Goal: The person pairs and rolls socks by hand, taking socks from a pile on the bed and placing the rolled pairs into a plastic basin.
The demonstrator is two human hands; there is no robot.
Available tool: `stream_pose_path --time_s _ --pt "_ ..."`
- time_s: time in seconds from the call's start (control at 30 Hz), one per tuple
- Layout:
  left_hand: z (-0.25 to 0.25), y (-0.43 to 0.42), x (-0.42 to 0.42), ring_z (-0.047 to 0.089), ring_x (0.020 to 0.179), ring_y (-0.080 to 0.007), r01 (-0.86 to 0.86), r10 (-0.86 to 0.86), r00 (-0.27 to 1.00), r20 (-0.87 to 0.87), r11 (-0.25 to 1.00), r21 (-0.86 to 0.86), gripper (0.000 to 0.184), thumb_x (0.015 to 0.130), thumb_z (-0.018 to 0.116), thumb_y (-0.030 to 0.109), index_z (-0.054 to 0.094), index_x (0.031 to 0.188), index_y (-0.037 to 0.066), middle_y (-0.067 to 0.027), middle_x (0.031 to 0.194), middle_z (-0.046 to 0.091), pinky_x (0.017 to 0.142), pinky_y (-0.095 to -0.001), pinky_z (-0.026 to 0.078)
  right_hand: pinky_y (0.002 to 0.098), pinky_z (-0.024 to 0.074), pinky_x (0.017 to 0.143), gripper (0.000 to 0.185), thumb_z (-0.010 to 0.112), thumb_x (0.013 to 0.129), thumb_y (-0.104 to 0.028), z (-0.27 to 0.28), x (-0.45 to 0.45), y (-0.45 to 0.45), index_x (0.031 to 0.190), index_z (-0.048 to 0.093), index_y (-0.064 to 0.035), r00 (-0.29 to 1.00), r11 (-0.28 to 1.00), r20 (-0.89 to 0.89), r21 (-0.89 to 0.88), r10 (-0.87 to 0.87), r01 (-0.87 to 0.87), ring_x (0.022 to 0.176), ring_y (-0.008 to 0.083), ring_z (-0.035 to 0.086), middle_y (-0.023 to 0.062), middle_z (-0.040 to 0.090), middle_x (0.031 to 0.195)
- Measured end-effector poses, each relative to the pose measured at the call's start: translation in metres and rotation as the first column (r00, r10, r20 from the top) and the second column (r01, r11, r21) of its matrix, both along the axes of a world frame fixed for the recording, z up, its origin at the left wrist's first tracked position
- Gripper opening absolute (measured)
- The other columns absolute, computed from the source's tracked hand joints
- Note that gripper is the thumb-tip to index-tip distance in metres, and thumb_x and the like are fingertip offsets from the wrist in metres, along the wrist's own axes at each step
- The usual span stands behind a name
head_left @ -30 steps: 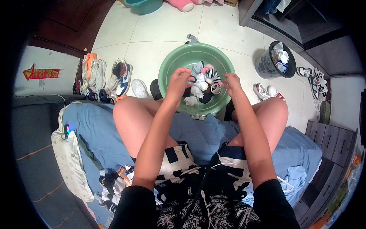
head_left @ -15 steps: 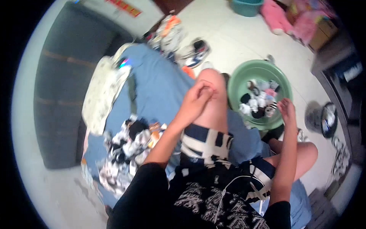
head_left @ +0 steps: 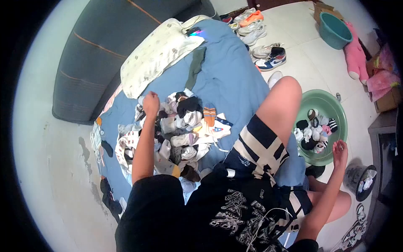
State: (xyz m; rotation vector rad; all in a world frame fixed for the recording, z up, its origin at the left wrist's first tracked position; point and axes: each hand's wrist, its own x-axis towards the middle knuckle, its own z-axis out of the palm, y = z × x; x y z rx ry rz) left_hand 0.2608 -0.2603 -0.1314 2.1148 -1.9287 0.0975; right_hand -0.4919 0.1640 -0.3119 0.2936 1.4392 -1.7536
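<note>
On the blue bed sheet lies a loose pile of socks (head_left: pixel 176 126) in white, black, grey and patterned pieces. My left hand (head_left: pixel 151 103) is over the pile's far left part, fingers curled in; whatever they hold, if anything, is hidden. A green basin (head_left: pixel 344 113) stands on the floor to the right, with several bunched socks (head_left: pixel 315 132) inside. Beside its near right rim is my right hand (head_left: pixel 340 152), fingers loosely bent and apart, with nothing visible in them. A long dark green sock (head_left: pixel 196 67) lies beyond the pile.
A pale pillow (head_left: pixel 155 52) rests by the grey headboard (head_left: pixel 96 50). Shoes (head_left: pixel 270 59) line the floor past the bed. A teal bucket (head_left: pixel 336 33) and a pink plush toy (head_left: pixel 356 54) are at the far right. A dark bin (head_left: pixel 357 180) stands near the basin.
My left hand has swung from above my knee leftward to the sock pile. The view has turned left, and my right hand stays by the basin's rim.
</note>
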Motion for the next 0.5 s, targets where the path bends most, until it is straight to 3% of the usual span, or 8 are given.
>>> stream_pose_path --time_s 0.13,0.2,0.23,0.27,0.33,0.4,0.47,0.5 --pt "-0.006 -0.014 0.078 0.067 0.084 -0.0368 -0.152 0.137 0.967 0.216 0.987 0.056 0.031 0.085 0.056 0.028 0.065 0.098 0.002 -0.0206 0.091 0.068 0.074 -0.0459 0.052 0.0324 0.0500 0.090 0.033 0.060 0.090 -0.024 -0.002 -0.005 0.006 0.113 0.056 -0.0009 1.000 1.000 0.007 0.003 0.005 -0.005 0.102 0.0229 0.057 0.0108 0.054 0.112" --pt "0.016 -0.009 0.082 0.069 0.067 -0.0315 -0.191 0.171 0.982 0.086 0.852 0.487 0.040 0.084 0.062 0.036 0.066 0.093 -0.003 -0.0186 0.082 0.069 0.059 -0.0416 0.055 0.0321 0.0501 0.089 0.033 0.060 0.090 -0.024 0.001 -0.006 0.007 0.113 0.056 -0.0012 1.000 1.000 -0.013 0.001 0.027 -0.027 0.102 0.0228 0.057 0.0108 0.055 0.111" --pt "0.025 -0.002 0.081 0.062 0.050 -0.0214 -0.174 0.166 0.984 0.067 0.797 0.578 0.050 0.079 0.068 0.046 0.063 0.080 -0.004 -0.0146 0.071 0.064 0.044 -0.0348 0.051 0.0318 0.0502 0.089 0.033 0.061 0.089 -0.024 0.000 -0.007 0.008 0.113 0.056 -0.0016 0.998 0.999 -0.031 0.000 0.051 -0.051 0.101 0.0226 0.057 0.0108 0.055 0.111" --pt "0.032 0.005 0.079 0.062 0.050 -0.0214 -0.180 0.171 0.983 0.070 0.795 0.580 0.050 0.079 0.068 0.046 0.063 0.080 -0.004 -0.0146 0.071 0.064 0.044 -0.0348 0.051 0.0318 0.0502 0.089 0.033 0.061 0.089 -0.024 -0.001 -0.007 0.007 0.113 0.056 -0.0016 0.998 0.998 -0.029 0.003 0.057 -0.057 0.101 0.0226 0.057 0.0108 0.055 0.111" --pt "0.049 0.022 0.059 0.062 0.051 -0.0219 -0.241 0.164 0.970 0.179 0.573 0.783 0.053 0.069 0.078 0.045 0.061 0.074 -0.005 -0.0133 0.070 0.064 0.044 -0.0345 0.053 0.0313 0.0502 0.087 0.033 0.061 0.089 -0.024 -0.003 -0.010 0.006 0.113 0.056 -0.0016 0.999 0.999 -0.031 0.004 0.040 -0.040 0.101 0.0224 0.057 0.0104 0.055 0.110" --pt "0.042 0.029 0.065 0.063 0.053 -0.0235 -0.264 0.176 0.964 0.197 0.590 0.763 0.056 0.060 0.085 0.043 0.062 0.076 -0.005 -0.0122 0.072 0.065 0.042 -0.0338 0.054 0.0315 0.0499 0.087 0.033 0.061 0.089 -0.024 -0.003 -0.011 0.005 0.113 0.056 -0.0016 0.999 0.999 -0.025 0.010 0.034 -0.033 0.101 0.0224 0.057 0.0099 0.055 0.110" --pt "0.029 0.025 0.075 0.068 0.066 -0.0277 -0.207 0.061 0.975 0.213 0.591 0.780 0.068 0.058 0.086 0.043 0.061 0.095 -0.008 -0.0188 0.090 0.068 0.042 -0.0373 0.055 0.0317 0.0496 0.087 0.033 0.060 0.089 -0.023 0.001 -0.008 0.004 0.113 0.056 -0.0016 1.000 1.000 -0.021 0.017 0.017 -0.017 0.101 0.0224 0.057 0.0095 0.055 0.110" --pt "0.020 0.014 0.086 0.069 0.082 -0.0325 -0.231 0.067 0.971 0.230 0.517 0.824 0.072 0.056 0.087 0.039 0.059 0.104 -0.007 -0.0214 0.101 0.066 0.056 -0.0424 0.058 0.0321 0.0492 0.088 0.033 0.060 0.090 -0.024 0.006 -0.004 0.004 0.114 0.056 -0.0019 0.999 0.999 -0.045 0.026 0.026 -0.025 0.100 0.0223 0.057 0.0091 0.055 0.110"
